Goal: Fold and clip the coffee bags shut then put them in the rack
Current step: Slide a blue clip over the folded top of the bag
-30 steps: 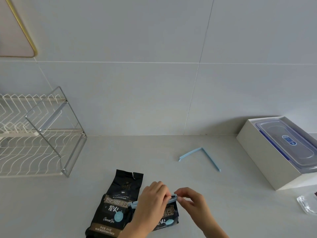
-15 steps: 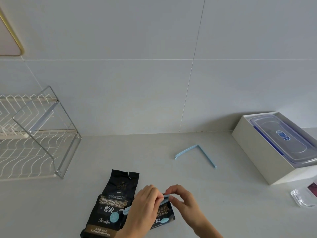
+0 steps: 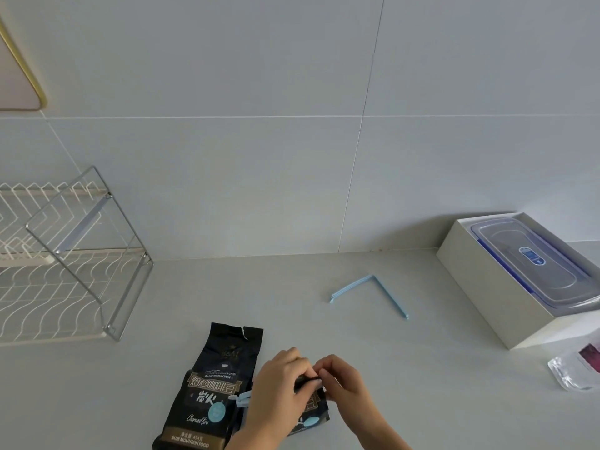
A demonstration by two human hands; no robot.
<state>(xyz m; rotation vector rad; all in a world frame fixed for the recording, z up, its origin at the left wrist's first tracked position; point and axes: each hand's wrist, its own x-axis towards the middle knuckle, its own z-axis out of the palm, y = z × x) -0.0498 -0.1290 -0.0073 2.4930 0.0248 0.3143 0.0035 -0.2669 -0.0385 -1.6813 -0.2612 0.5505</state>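
Two hands (image 3: 282, 388) (image 3: 344, 383) pinching seemingly folded bag (image 3: 313, 414), spare clip (image 3: 370, 292), rack (image 3: 74, 254) beyond.

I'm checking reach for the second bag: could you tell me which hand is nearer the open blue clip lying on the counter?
Right. The right hand lies below and slightly left of the open clip; the left hand sits farther left.
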